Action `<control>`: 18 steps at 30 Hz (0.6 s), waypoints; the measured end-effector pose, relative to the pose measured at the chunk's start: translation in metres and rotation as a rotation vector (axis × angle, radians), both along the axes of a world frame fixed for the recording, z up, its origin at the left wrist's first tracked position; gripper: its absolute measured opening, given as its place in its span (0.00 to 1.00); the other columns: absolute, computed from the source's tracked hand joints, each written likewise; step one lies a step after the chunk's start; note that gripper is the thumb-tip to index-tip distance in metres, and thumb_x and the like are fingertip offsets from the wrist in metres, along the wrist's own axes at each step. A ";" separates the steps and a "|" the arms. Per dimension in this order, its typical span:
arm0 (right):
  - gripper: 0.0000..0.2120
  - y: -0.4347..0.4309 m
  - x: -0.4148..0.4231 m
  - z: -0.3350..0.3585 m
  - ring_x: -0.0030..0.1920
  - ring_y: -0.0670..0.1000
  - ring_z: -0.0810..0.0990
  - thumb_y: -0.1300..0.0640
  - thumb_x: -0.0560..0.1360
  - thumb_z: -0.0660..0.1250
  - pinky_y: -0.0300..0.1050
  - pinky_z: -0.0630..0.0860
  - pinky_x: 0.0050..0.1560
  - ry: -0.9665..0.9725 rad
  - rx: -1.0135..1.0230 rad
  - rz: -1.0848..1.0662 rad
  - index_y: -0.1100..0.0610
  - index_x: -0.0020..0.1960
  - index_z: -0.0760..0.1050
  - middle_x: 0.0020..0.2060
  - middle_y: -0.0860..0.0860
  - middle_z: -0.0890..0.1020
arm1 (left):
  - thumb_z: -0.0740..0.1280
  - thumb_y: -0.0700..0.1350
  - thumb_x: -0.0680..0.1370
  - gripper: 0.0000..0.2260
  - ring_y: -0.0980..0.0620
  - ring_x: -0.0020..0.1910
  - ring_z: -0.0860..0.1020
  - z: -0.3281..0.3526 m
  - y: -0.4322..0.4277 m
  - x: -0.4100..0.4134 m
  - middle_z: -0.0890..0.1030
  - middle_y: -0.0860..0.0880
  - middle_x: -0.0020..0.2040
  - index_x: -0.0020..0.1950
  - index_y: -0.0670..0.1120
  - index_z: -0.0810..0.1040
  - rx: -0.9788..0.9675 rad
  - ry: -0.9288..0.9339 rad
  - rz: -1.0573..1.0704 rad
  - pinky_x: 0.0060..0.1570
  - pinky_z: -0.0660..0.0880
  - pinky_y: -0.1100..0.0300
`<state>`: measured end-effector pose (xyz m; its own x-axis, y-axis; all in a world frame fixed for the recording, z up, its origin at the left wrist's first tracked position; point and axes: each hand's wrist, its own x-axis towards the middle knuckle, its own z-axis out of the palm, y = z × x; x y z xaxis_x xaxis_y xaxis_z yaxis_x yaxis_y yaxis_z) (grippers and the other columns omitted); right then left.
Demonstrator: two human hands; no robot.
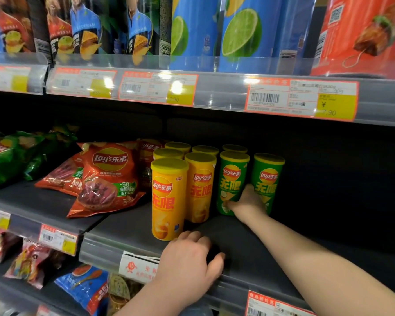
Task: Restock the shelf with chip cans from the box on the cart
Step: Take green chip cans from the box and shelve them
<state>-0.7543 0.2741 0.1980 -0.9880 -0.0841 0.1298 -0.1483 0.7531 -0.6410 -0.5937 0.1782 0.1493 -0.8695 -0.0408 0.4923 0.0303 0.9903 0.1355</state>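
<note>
Green chip can [232, 179] stood gripped low by the right hand [246, 200]; left hand [189, 258] rested loosely bent, empty, on the shelf [237, 238] edge.

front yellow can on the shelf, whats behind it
Two more yellow-lidded cans stand in line behind the front yellow can. Only their lids show; it covers their bodies, and further back is too dark to tell.
</note>
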 end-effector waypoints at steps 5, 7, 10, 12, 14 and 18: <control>0.23 0.001 -0.003 0.001 0.59 0.57 0.77 0.51 0.70 0.73 0.45 0.71 0.51 0.011 0.007 0.028 0.57 0.61 0.70 0.58 0.55 0.78 | 0.50 0.64 0.70 0.24 0.53 0.44 0.78 0.007 0.000 0.002 0.79 0.54 0.42 0.42 0.51 0.80 0.055 -0.064 0.019 0.37 0.73 0.59; 0.23 0.004 -0.003 0.000 0.58 0.57 0.77 0.50 0.71 0.72 0.43 0.71 0.49 0.013 0.027 0.040 0.57 0.61 0.70 0.57 0.55 0.78 | 0.41 0.66 0.67 0.32 0.53 0.54 0.74 0.006 -0.001 0.002 0.77 0.54 0.51 0.51 0.52 0.78 0.019 -0.054 0.020 0.47 0.70 0.60; 0.23 0.007 -0.002 -0.003 0.57 0.56 0.77 0.48 0.70 0.72 0.44 0.74 0.51 0.007 0.035 0.066 0.56 0.61 0.71 0.57 0.54 0.78 | 0.36 0.66 0.65 0.37 0.53 0.58 0.72 0.005 -0.001 0.002 0.76 0.55 0.55 0.55 0.52 0.77 0.035 -0.070 0.026 0.50 0.69 0.60; 0.23 0.011 0.001 -0.004 0.56 0.56 0.77 0.47 0.70 0.72 0.46 0.76 0.52 0.014 0.051 0.091 0.56 0.60 0.71 0.56 0.54 0.79 | 0.36 0.66 0.65 0.38 0.54 0.58 0.71 0.005 0.000 0.003 0.76 0.55 0.56 0.55 0.52 0.77 0.029 -0.091 0.041 0.51 0.68 0.61; 0.24 0.018 0.004 -0.003 0.56 0.56 0.77 0.46 0.70 0.72 0.48 0.76 0.54 0.019 0.064 0.116 0.55 0.60 0.72 0.57 0.54 0.78 | 0.35 0.66 0.64 0.38 0.54 0.58 0.71 0.006 0.001 0.004 0.76 0.55 0.56 0.55 0.52 0.76 0.022 -0.092 0.050 0.51 0.68 0.61; 0.26 0.037 0.021 0.002 0.60 0.54 0.75 0.45 0.73 0.68 0.46 0.75 0.57 0.044 0.205 0.210 0.53 0.67 0.68 0.61 0.53 0.76 | 0.36 0.65 0.65 0.37 0.52 0.57 0.73 0.008 0.003 0.004 0.77 0.54 0.54 0.54 0.52 0.78 -0.007 -0.088 0.059 0.50 0.69 0.59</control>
<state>-0.7337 0.3110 0.1999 -0.9399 -0.3151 0.1315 -0.3390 0.8158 -0.4685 -0.5897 0.1812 0.1578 -0.9055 -0.0900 0.4148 -0.0396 0.9909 0.1285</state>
